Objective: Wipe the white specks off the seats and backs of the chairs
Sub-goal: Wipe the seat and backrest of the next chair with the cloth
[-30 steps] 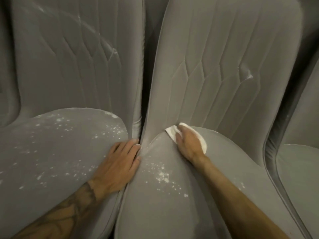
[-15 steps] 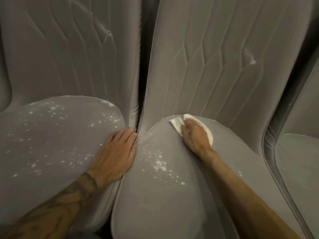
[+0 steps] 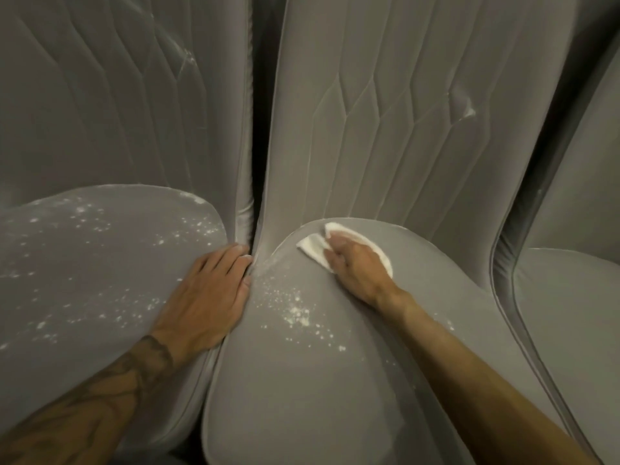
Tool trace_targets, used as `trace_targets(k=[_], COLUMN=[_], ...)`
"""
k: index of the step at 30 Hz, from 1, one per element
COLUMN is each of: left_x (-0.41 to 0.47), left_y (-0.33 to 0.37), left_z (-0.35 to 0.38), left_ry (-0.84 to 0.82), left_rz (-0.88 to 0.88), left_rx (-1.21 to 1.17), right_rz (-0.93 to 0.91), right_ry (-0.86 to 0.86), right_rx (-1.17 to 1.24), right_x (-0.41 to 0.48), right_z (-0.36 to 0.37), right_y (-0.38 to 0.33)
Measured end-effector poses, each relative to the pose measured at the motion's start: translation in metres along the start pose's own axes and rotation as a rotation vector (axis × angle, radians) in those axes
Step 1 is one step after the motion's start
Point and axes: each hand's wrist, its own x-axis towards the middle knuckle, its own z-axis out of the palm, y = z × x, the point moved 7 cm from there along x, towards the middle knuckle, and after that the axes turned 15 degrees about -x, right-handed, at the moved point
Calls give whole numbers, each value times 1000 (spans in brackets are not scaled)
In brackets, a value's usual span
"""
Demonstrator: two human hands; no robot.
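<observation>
While the right hand [image 3: 357,268] presses a white cloth [image 3: 315,251] flat on the middle seat [image 3: 302,380], fingers together, the left hand [image 3: 206,292] rests flat, fingers nearly closed, on the speckled left seat [image 3: 84,263].

left hand [image 3: 204,297] flat, fingers together (forearm tattooed), right hand [image 3: 357,268] palm-down, pressing

My right hand [image 3: 357,270] presses white cloth [image 3: 315,251] flat on middle seat [image 3: 302,380]; specks [image 3: 297,313] just left of it. Left hand [image 3: 204,297] flat on neighbouring seat [image 3: 84,263].
</observation>
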Motion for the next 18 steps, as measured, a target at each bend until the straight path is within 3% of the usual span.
trace_targets(k=[3,7,10,15,18], left_x=[0,1,1,-1,1], left_y=[-1,0,0,-1,-2], left_z=[0,0,-1,1,2], left_ry=[-7,-4,4,-6,4], left_rz=[1,-1,0,8,-7], left_rx=[-1,-11,-8,10,1], right_rz=[-106,186,270,-48,-11], right_ry=[-37,38,90,-12,17], right_rx=[-34,-37,-72,-62,-46], right_x=[-15,-24,-24,-44,-47], right_z=[-9,-41,-38,-17,-36], right_y=[17,111,112,65,103])
